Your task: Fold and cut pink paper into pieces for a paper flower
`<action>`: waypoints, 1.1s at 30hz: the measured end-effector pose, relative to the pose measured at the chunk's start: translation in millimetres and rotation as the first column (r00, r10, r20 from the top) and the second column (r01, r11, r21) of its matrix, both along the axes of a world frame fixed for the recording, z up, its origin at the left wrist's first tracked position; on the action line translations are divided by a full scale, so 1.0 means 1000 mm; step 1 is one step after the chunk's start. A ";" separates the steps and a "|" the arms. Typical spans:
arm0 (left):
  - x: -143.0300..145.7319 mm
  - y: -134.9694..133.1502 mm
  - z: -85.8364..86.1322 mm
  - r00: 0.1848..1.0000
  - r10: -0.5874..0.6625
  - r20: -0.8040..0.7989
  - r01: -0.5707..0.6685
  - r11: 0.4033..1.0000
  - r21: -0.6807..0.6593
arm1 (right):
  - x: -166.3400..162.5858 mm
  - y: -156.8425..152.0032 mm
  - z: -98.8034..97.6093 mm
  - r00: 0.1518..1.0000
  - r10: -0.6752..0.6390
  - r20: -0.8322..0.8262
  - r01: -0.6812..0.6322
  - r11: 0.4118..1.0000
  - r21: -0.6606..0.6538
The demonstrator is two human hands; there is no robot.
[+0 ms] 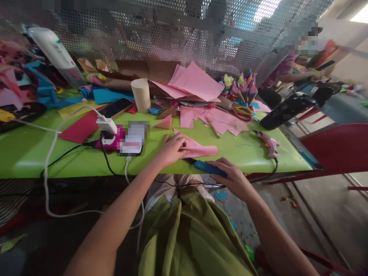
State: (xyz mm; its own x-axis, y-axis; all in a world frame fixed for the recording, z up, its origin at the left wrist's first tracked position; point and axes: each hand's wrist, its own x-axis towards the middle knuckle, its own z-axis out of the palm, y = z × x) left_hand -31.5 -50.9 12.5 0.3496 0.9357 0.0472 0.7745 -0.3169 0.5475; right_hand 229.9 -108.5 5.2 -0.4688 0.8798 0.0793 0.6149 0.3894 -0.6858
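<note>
My left hand (171, 148) lies flat with fingers stretched out on a pink paper piece (198, 147) near the front edge of the green table (34, 153). My right hand (232, 177) is closed round the blue handle of a cutter (208, 168), whose dark blade end points at the paper's near edge. A small pink paper triangle (164, 122) lies just beyond my left hand.
Pink paper sheets (195, 82), scraps, a pencil (213, 128), scissors (243, 112) and paper cones (244, 86) crowd the back. A pink glue gun (270, 143) lies right. A cardboard cylinder (141, 94), phone (115, 108), charger (107, 124) and cables sit left. Another person (287, 69) works at far right.
</note>
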 end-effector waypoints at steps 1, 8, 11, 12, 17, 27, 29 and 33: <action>0.000 0.000 -0.001 1.000 -0.001 -0.002 0.001 1.000 -0.001 | 0.001 0.000 0.000 1.000 0.003 0.001 -0.003 1.000 -0.005; 0.000 0.001 -0.001 1.000 0.009 0.003 -0.009 1.000 -0.004 | -0.005 -0.003 0.000 0.998 0.049 -0.028 -0.050 0.998 -0.030; -0.002 0.000 0.001 0.999 0.015 0.047 -0.015 1.000 -0.005 | 0.002 -0.004 0.004 0.994 0.092 -0.054 -0.094 0.995 -0.045; -0.003 -0.001 0.001 0.997 0.018 0.074 -0.018 1.000 0.002 | 0.008 -0.002 0.005 0.994 0.088 -0.066 -0.091 0.995 -0.043; -0.007 0.000 -0.002 0.949 0.042 0.311 -0.061 0.997 0.053 | 0.049 0.033 0.009 0.974 -0.171 -0.146 0.192 0.972 0.137; -0.005 0.012 -0.002 0.801 0.219 0.557 -0.268 0.963 0.006 | 0.054 0.160 -0.008 0.813 -0.581 0.033 0.532 0.766 0.361; -0.001 0.026 0.001 0.783 0.251 0.569 -0.308 0.951 0.005 | 0.047 0.163 -0.011 0.802 -0.586 0.115 0.508 0.771 0.385; 0.016 0.066 0.015 0.774 0.267 0.573 -0.345 0.938 0.029 | 0.039 0.147 0.004 0.841 -0.540 0.034 0.459 0.745 0.483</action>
